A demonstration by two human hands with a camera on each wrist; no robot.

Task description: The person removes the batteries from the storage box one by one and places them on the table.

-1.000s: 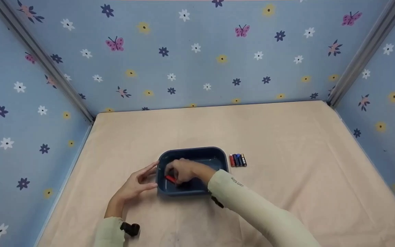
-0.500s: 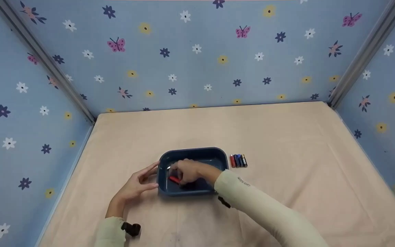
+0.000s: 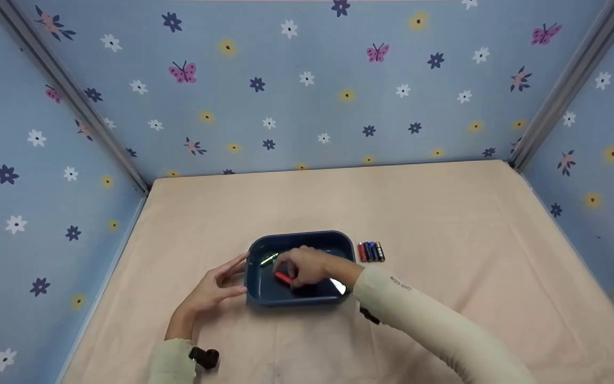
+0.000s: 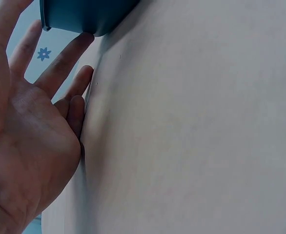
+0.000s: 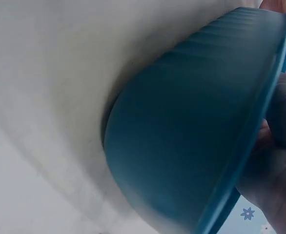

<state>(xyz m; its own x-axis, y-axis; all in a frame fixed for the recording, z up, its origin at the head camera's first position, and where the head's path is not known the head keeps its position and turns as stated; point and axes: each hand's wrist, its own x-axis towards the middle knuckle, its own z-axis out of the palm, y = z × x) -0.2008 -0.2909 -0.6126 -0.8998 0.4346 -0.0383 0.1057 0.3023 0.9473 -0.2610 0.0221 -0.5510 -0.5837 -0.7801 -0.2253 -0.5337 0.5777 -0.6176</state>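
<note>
A dark blue tray rests on the table. The left hand touches its left end, fingers spread and fairly straight; in the left wrist view the left hand has a fingertip against the tray's wall. Inside the tray, the right hand pinches a red battery-like cylinder. A shiny green cylinder lies at the tray's left side. From the right wrist, the tray's outer wall hides most of the right hand and the red cylinder.
Right of the tray, several batteries stand in a row, side by side, on the cloth-covered table. Blue flowered walls border the back and both sides. Small black devices are strapped at both wrists.
My right hand has moved rightward inside the tray with the red cylinder. The green cylinder now shows more fully. My left hand has stayed against the tray.
</note>
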